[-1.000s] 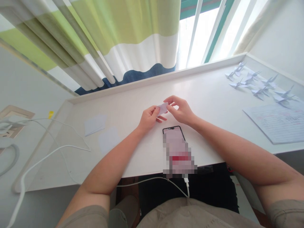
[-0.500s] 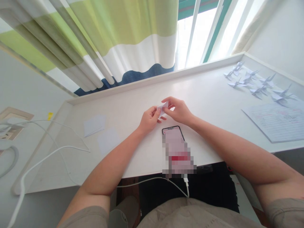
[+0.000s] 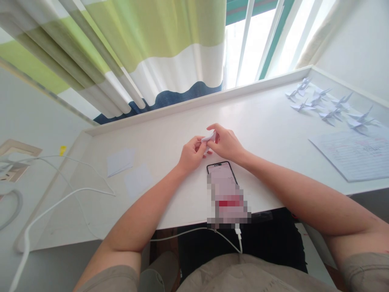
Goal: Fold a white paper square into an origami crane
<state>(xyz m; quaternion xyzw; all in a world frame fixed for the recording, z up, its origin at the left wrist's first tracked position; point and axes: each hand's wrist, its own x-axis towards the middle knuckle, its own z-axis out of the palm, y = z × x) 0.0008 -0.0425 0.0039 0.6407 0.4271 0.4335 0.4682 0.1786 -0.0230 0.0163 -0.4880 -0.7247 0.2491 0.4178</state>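
Observation:
A small folded piece of white paper [image 3: 208,138] is held between my two hands above the middle of the desk. My left hand [image 3: 192,153] pinches its left side, the thumb in front. On its right side, my right hand [image 3: 226,142] grips it with the thumb low and the index finger raised along the top. My fingers hide part of the paper, so its exact folded shape is unclear. Just below the hands lies a phone [image 3: 221,172] on the desk, its screen lit and partly blurred out.
Several folded paper cranes [image 3: 331,113] stand at the back right, beside a lined written sheet [image 3: 349,156]. White paper sheets [image 3: 120,161] lie on the left. A white cable [image 3: 69,192] loops over the desk's left end; another cable [image 3: 240,239] plugs into the phone.
The folded paper has tilted and now shows a narrower face. My right thumb and fingers have shifted slightly on it, and both hands stay in the same place.

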